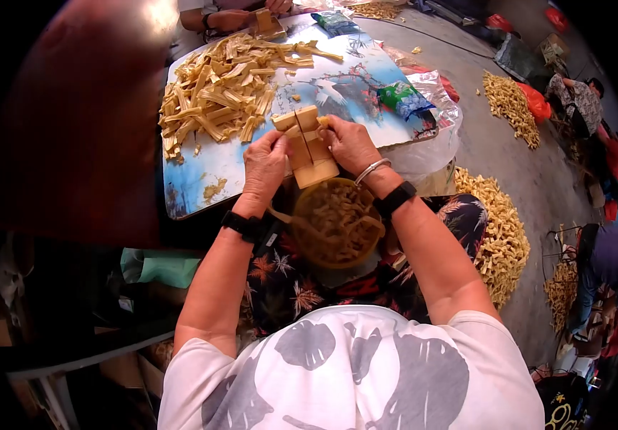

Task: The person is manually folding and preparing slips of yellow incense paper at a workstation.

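A small wooden block with a thin dark upright strip along its middle (315, 173) rests at the near edge of the table, above a bowl. My left hand (261, 166) is closed at its left side, thumb and fingers pinched against the wood; whether a strip is also in them I cannot make out. On the other side my right hand (353, 147) is closed, with a yellow dried strip piece (323, 122) between thumb and fingers. Below, a yellowish round bowl (307, 252) in my lap holds many short cut pieces (341, 215).
Long yellow dried strips (216, 89) are heaped on the picture-printed table (309, 93). A green-blue packet (403, 99) lies at its right edge. Another person's hands (228, 20) work across the table. Piles of cut pieces (499, 236) cover parts of the floor at right.
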Demonstrator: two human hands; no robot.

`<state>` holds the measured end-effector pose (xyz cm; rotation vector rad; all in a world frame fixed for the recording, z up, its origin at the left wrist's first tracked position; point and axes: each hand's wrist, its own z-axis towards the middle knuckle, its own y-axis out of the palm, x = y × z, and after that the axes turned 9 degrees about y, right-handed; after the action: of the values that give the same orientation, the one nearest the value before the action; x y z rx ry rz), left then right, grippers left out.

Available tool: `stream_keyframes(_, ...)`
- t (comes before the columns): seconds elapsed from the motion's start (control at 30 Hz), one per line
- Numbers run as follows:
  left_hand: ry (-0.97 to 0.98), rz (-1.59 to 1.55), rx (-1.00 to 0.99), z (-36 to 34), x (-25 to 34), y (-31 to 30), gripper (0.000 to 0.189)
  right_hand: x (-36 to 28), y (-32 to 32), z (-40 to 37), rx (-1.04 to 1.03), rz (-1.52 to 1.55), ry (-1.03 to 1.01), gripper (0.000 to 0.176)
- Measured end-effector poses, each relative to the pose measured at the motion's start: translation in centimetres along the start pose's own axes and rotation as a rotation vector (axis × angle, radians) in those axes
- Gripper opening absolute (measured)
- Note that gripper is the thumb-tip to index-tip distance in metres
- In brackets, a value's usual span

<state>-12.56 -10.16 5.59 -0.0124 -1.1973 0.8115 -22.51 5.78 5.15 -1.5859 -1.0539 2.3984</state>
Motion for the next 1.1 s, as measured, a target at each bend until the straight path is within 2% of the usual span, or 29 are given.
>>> stream_keyframes(0.07, -0.180, -0.298, -0.036, -0.6, -0.6, -0.8, 0.023, 0.0, -1.5, -1.1, -0.162, 0.209, 0.180, 0.013)
stream_keyframes(0.13, -0.325, -0.691, -0.028, -2.0, 0.7, -2.0, 0.024, -0.6, -3.2, -3.4, -0.241, 0.389, 0.340, 0.016)
stream_keyframes(0.2, -0.365, -0.910, -0.063, -3.7, 0.9, -2.8, 0.028, -0.4, -4.1, -6.3, -0.287, 0.605, 0.484, 0.016)
stream_keyframes(0.23, -0.352, -0.925, -0.062, -4.8, 1.4, -2.7, 0.026, 0.5, -4.3, -7.8, -0.306, 0.576, 0.445, 0.017)
stream_keyframes(0.43, -0.308, -0.855, -0.081, -10.5, 3.8, -1.2, 0.013, 5.0, -3.5, -14.5, -0.418, 0.292, 0.652, 0.016)
stream_keyframes(0.53, -0.319, -0.782, -0.108, -12.3, 3.7, 0.3, 0.014, 7.0, -2.1, -15.7, -0.513, 0.196, 0.747, 0.019)
stream_keyframes(0.63, -0.350, -0.733, -0.125, -13.2, 3.6, 1.0, 0.017, 7.5, -0.6, -16.0, -0.439, -0.555, 0.338, 0.031)
stream_keyframes(0.67, -0.336, -0.705, -0.141, -13.5, 3.6, 1.2, 0.017, 7.5, -0.5, -16.4, -0.364, -0.382, 0.306, 0.032)
stream_keyframes(0.73, -0.303, -0.645, -0.164, -13.9, 3.9, 1.6, 0.017, 3.3, -1.5, -16.8, -0.214, -0.035, 0.230, 0.035)
stream_keyframes(0.83, -0.237, -0.566, -0.231, -14.7, 4.4, 2.3, 0.012, 0.3, -0.7, -16.8, -0.046, 0.313, -0.066, 0.027)
stream_keyframes(0.9, -0.195, -0.509, -0.226, -15.1, 4.6, 2.9, 0.014, -0.7, -1.2, -17.2, -0.012, 0.286, 0.032, 0.023)
stream_keyframes(1.0, -0.131, -0.105, -0.139, -15.5, 5.5, 2.1, 0.018, -1.2, -1.8, -17.5, 0.078, 0.296, 0.126, 0.015)
stream_keyframes(1.03, -0.361, -0.191, -0.224, -15.8, 4.6, 1.7, 0.033, -1.6, -2.0, -17.7, 0.074, 0.358, 0.170, 0.014)
stream_keyframes(1.07, -0.553, -0.386, -0.305, -16.0, 4.4, 1.2, 0.036, -1.8, -2.1, -18.0, 0.070, 0.420, 0.217, 0.013)
stream_keyframes(1.1, -0.746, -0.584, -0.386, -16.2, 4.6, 0.7, 0.039, -2.1, -1.8, -18.2, 0.108, 0.469, 0.144, 0.011)
